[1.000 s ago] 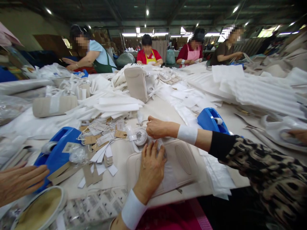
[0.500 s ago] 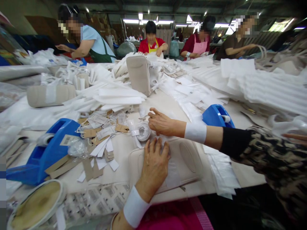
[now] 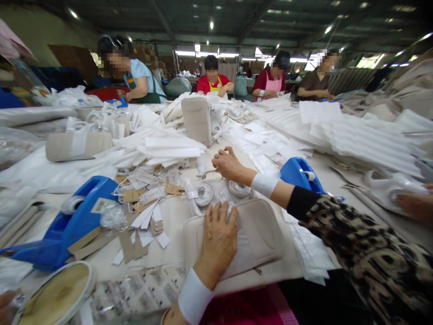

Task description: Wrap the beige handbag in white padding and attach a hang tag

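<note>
My left hand [image 3: 219, 239] lies palm down, fingers stretched, on a beige padded case [image 3: 262, 225] with a translucent wrap around its middle. The case lies flat at the table's near edge. Beyond it my right hand [image 3: 228, 163] hovers with bent fingers apart; nothing shows in them. Just left of its fingertips is a thin metal tool [image 3: 204, 175], partly unclear. Two white coiled straps [image 3: 204, 194] lie between my hands and the case's far edge. A heap of paper tags [image 3: 145, 189] with strings and cards lies left of the coils.
Blue tape dispensers stand at left [image 3: 77, 221] and right [image 3: 299, 175]. A round tub [image 3: 54, 293] sits at front left beside a label sheet [image 3: 142, 289]. White foam sheets [image 3: 365, 135] pile behind, with an upright beige case [image 3: 196, 121]. Co-workers [image 3: 144, 81] work across the table; another person's hand [image 3: 414, 201] is at right.
My right hand has moved away from the case, baring the second coil. My left hand stays on the case. The camera view has tilted up slightly.
</note>
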`<state>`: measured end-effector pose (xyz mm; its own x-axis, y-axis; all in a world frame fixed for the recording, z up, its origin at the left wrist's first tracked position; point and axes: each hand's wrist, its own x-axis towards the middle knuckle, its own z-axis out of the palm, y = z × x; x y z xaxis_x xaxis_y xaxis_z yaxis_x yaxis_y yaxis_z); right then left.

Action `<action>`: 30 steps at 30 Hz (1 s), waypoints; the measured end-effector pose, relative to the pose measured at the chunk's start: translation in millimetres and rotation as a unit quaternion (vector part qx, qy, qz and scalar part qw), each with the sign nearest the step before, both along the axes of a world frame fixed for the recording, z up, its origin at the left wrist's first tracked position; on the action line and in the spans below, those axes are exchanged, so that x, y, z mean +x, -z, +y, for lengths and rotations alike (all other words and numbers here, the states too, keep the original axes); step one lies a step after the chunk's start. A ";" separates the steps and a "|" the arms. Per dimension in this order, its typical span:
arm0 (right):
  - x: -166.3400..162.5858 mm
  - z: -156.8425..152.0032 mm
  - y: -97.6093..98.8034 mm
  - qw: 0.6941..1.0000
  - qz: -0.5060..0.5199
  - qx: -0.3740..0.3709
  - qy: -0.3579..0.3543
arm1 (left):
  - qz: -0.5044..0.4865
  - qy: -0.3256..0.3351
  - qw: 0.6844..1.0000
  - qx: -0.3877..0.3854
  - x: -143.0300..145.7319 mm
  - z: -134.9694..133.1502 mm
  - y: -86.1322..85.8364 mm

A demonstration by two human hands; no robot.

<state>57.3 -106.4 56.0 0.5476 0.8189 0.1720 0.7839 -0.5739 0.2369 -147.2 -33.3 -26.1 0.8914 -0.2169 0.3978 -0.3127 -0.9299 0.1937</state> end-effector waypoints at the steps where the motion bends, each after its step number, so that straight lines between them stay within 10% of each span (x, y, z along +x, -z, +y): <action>1: -11.9 -6.7 0.4 1.000 -0.005 0.011 0.006 | -0.003 0.000 1.000 -0.004 -0.1 0.1 0.4; 12: -72.4 -30.6 46.4 0.996 0.064 0.005 -0.057 | -0.014 -0.003 1.000 -0.015 -0.6 0.1 0.6; 22: -77.3 -37.9 29.6 0.986 -0.002 0.141 0.094 | -0.021 0.004 0.999 -0.045 -4.8 2.8 0.5; 30: -131.4 -110.6 72.4 0.820 0.237 0.438 0.281 | -0.140 -0.063 0.972 -0.177 -9.1 12.9 -10.1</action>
<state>-74.1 -216.9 -16.4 0.9720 0.0895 0.2173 0.2210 -0.6633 -0.7150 -156.3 -20.4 -16.0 0.7480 0.0818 0.6586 -0.2868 -0.8551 0.4319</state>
